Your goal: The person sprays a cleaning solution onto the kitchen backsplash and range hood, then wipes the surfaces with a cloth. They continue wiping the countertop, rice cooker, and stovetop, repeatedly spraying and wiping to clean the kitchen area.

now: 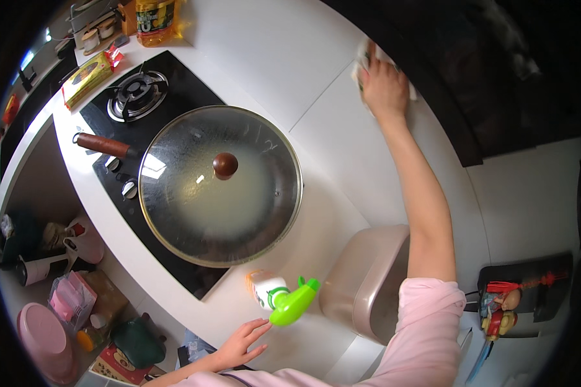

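My right hand [386, 89] is pressed on a whitish cloth [364, 72] against the white tiled wall, high up by the dark range hood. My left hand [244, 343] hovers at the counter's front edge, fingers apart, its fingertips close beside the green trigger head of a white spray bottle [270, 289]; whether they touch it I cannot tell. The bottle stands on the white counter. Left of it, a large wok with a brown handle [104, 144] sits on the black gas hob [198, 275], covered by a glass lid [213, 213] with a round brown knob [225, 165]. Pale contents show through the lid.
A beige plastic bin [351, 275] stands on the counter at the wall. Beyond the uncovered burner [137, 92] lie a yellow packet [89, 77] and an oil bottle [155, 24]. The dark range hood [465, 87] overhangs at upper right. Below left are a pink basin [46, 334] and other items.
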`<state>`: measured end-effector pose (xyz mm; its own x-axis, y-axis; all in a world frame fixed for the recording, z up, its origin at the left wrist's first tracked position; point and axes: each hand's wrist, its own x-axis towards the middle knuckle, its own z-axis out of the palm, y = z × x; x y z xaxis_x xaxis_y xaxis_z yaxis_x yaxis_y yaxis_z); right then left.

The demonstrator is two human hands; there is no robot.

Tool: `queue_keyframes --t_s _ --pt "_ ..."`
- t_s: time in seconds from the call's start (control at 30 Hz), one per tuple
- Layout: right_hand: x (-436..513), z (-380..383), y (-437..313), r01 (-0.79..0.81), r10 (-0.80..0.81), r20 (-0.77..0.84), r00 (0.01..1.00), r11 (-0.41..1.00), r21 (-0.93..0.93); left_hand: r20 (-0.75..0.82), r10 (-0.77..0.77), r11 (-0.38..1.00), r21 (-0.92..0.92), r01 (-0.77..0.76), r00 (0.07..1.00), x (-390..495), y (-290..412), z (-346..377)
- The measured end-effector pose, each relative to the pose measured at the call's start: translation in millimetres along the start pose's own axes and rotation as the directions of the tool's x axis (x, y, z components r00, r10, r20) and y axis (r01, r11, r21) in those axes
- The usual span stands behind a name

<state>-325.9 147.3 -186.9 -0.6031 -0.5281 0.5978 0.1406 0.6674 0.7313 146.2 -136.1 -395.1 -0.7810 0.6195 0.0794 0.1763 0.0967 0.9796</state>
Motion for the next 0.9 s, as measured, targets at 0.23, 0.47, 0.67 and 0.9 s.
queue_keyframes --t_s 0.23,0.47,0.67,0.9 --pt "21 34 -83 0.250 -0.243 -0.171 0.955 0.968 0.020 0.006 -0.048 0.999 0.000 0.048 0.999 7 -15 -19" --pt "-231 51 -79 0.649 -0.753 0.418 0.509 0.654 0.389 0.094 -0.024 1.000 0.003 0.024 0.995 -6 -9 -42" --pt "-166 -6 49 0.228 -0.472 0.522 0.710 0.856 0.463 0.054 -0.106 0.994 -0.033 0.108 0.993 -9 -6 -61" --pt "-99 -22 39 0.221 -0.032 0.522 0.852 0.927 -0.304 -0.129 -0.054 0.999 -0.011 0.053 0.990 19 1 -70"
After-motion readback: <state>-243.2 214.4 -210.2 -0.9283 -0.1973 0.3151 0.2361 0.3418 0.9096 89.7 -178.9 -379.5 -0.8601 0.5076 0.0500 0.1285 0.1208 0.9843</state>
